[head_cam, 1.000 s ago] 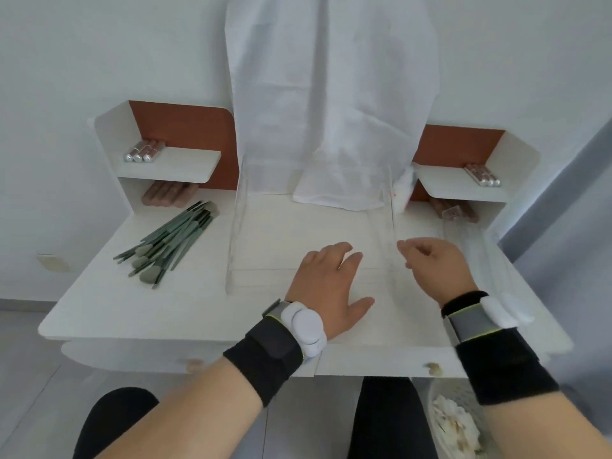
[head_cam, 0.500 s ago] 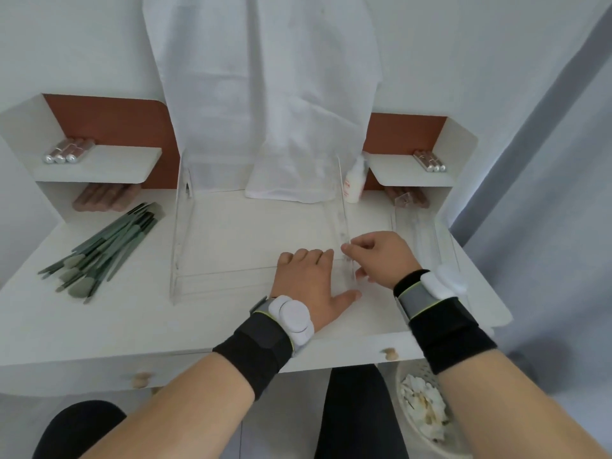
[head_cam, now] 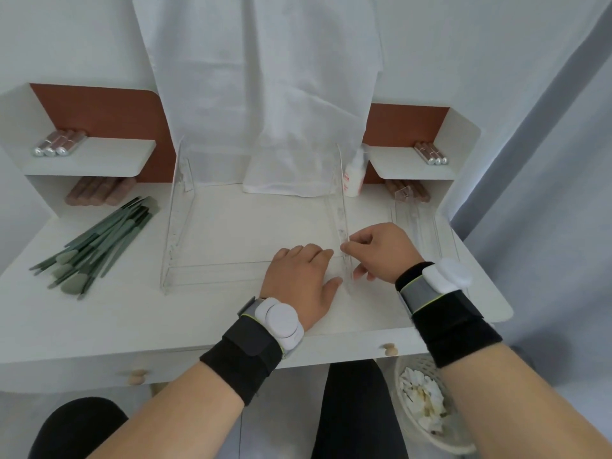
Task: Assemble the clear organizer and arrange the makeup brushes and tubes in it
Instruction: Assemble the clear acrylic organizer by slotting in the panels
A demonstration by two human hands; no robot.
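Note:
The clear organizer frame [head_cam: 178, 226] stands in the middle of the white desk [head_cam: 99, 313], with two upright side walls and a low front strip. My left hand [head_cam: 299, 279] lies flat with straight fingers on the organizer's front right part. My right hand [head_cam: 381, 251] pinches the organizer's right side wall near its front end. A pile of green makeup brushes [head_cam: 96, 246] lies at the left. Tubes lie on the left shelf [head_cam: 59, 145], under it [head_cam: 99, 193], on the right shelf [head_cam: 430, 154] and under that [head_cam: 409, 192].
More clear panels [head_cam: 424, 226] lie flat at the desk's right. A small white bottle [head_cam: 353, 177] stands behind the organizer's right wall. A white cloth [head_cam: 265, 94] hangs at the back. A basket of paper scraps [head_cam: 427, 409] sits on the floor at the right.
My right hand moved left from the desk's right side to the organizer's right wall and took hold of it. My left hand stayed flat on the front part. The view shifted right.

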